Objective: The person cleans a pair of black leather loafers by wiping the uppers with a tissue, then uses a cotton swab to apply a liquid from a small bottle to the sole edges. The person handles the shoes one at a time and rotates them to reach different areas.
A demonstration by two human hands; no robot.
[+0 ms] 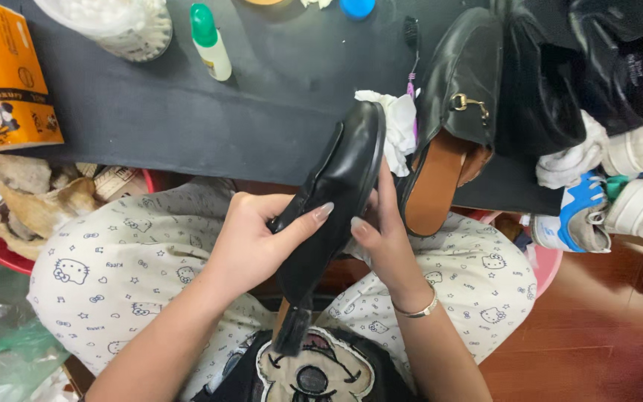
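Left hand [251, 238] grips black leather shoe [336, 193] from the side, fingers curled around its upper, thumb across the top. Right hand [385, 231] holds the opposite side, fingers closed on it. Shoe is held over the lap, toe pointing toward the dark table [262, 104]. Second black shoe [452, 112] lies on table edge, just right. White cloth [396, 123] sits between the shoes.

An orange box [5, 74] with a black band and a small panda drawing lies at the left edge of the dark table [262, 112]. Near it, at the top, stands a small white bottle [210, 41] with a green cap.
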